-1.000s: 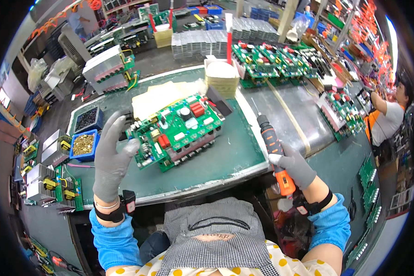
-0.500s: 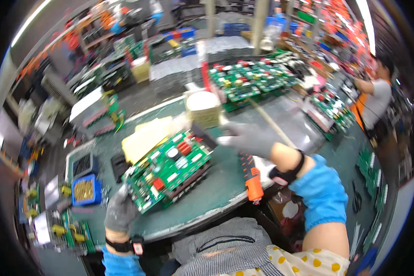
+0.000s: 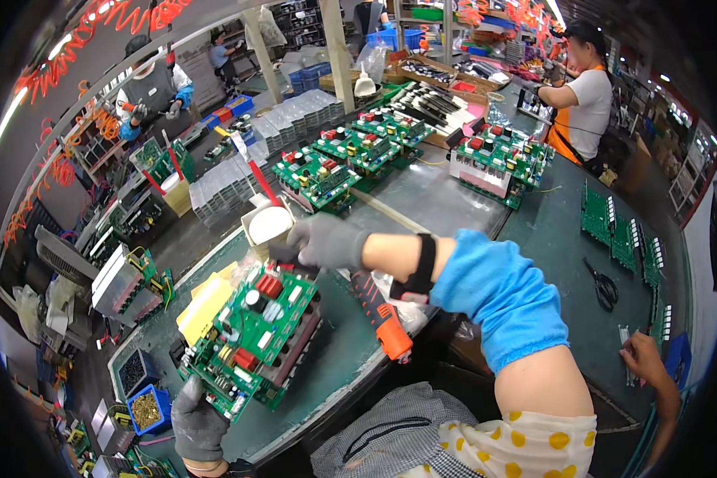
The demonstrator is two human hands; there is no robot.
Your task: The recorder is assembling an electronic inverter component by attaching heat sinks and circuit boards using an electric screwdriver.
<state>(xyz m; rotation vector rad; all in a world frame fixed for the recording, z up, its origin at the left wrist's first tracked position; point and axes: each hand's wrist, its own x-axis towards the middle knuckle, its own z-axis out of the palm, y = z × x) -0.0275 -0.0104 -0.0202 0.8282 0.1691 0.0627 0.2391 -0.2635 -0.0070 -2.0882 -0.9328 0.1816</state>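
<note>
A worker's gloved left hand (image 3: pixel 197 426) grips the near corner of a green circuit board (image 3: pixel 251 338) lying tilted on the green bench (image 3: pixel 338 366), while the gloved right hand (image 3: pixel 325 240), fingers curled closed, reaches across to the board's far edge beside a white tub (image 3: pixel 269 223). An orange electric screwdriver (image 3: pixel 381 316) rests near the bench edge under the right forearm; a backward sweep of that arm could likely knock it off.
</note>
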